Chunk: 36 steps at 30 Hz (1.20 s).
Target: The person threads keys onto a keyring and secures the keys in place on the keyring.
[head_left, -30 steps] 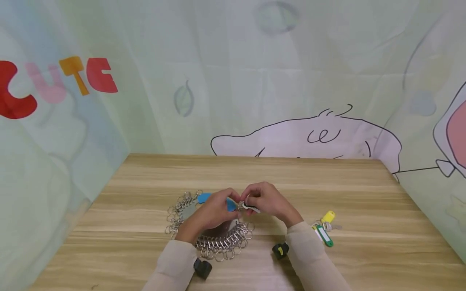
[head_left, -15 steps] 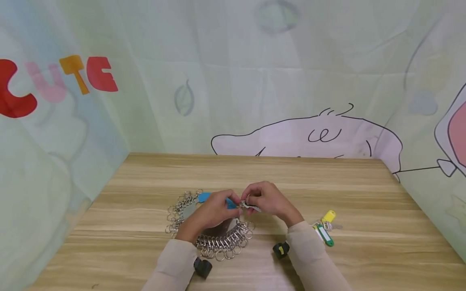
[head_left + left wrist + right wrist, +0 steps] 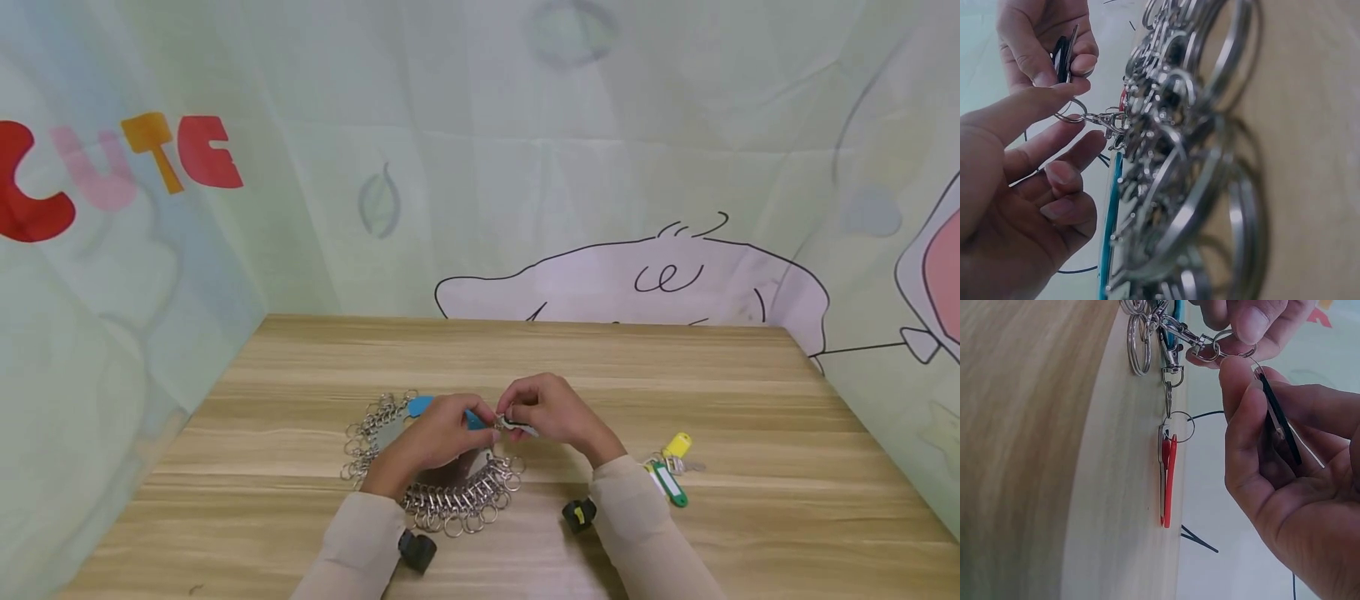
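Note:
A round plate (image 3: 388, 432) with a blue piece (image 3: 420, 407) and a fringe of metal clasps and split rings (image 3: 453, 500) lies on the table, partly under my left hand (image 3: 435, 437). Thumb and finger of that hand pinch a split ring (image 3: 1215, 344) that hangs from a swivel clasp (image 3: 1179, 328) on the plate. My right hand (image 3: 551, 412), just to the right, pinches a black key tag (image 3: 1282, 419) together with a thin metal piece, likely its key. Its thin ring meets the split ring between both hands; whether they are linked I cannot tell.
To the right of my right forearm lie keys with a yellow tag (image 3: 677, 446) and a green tag (image 3: 670, 485). A red tag with a key (image 3: 1170, 481) hangs from another clasp. A printed cloth (image 3: 487, 167) rises behind the wooden table (image 3: 337, 350).
Both hands stay almost in place, with only slight finger movement at the ring. The plate and loose keys lie as before.

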Available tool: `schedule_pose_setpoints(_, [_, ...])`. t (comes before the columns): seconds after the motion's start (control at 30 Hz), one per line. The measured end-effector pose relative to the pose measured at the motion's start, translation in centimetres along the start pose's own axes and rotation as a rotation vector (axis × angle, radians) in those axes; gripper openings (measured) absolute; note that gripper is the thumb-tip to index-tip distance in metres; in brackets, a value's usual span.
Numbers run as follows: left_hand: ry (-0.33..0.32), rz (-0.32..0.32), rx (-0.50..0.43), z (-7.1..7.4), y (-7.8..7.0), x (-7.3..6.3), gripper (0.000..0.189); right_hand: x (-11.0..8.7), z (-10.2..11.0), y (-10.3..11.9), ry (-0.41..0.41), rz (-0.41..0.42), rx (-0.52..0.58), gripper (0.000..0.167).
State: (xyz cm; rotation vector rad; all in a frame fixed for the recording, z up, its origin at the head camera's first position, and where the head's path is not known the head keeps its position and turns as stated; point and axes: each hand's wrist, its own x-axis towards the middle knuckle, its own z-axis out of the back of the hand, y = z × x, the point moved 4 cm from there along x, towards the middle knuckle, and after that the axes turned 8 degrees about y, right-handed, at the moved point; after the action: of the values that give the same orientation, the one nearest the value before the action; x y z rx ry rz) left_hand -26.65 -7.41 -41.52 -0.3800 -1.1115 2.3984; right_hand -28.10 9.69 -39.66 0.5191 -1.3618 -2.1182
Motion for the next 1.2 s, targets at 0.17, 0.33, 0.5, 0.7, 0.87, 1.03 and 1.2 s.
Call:
schedule_pose_setpoints(0.17, [0.007,0.006,0.004,0.0,0.12,0.08,0.014,-0.01,-0.02,0.02,0.006,0.003,-0.005,0.015])
schedule_pose_setpoints(0.33, [0.013,0.022,0.004,0.02,0.19,0.13,0.017,-0.03,-0.06,0.05,0.016,0.005,-0.009,0.015])
schedule_pose_setpoints(0.5, [0.014,0.033,0.014,-0.04,0.25,0.18,0.016,-0.06,-0.01,0.06,0.014,0.006,-0.013,0.015])
schedule_pose_setpoints(0.7, [0.014,0.034,0.028,-0.07,0.26,0.23,0.015,0.1,0.02,-0.18,0.013,0.01,-0.014,0.015])
schedule_pose_setpoints(0.87, [0.011,0.038,0.027,-0.01,0.23,0.19,0.015,0.19,0.05,-0.05,0.012,0.015,-0.023,0.016])
schedule_pose_setpoints(1.03, [0.015,0.041,0.023,-0.03,0.25,0.17,0.014,0.14,0.03,0.07,0.014,0.021,-0.02,0.016])
schedule_pose_setpoints(1.2, [0.017,0.031,0.023,-0.03,0.33,0.19,0.014,0.1,-0.01,0.0,0.017,0.024,-0.018,0.016])
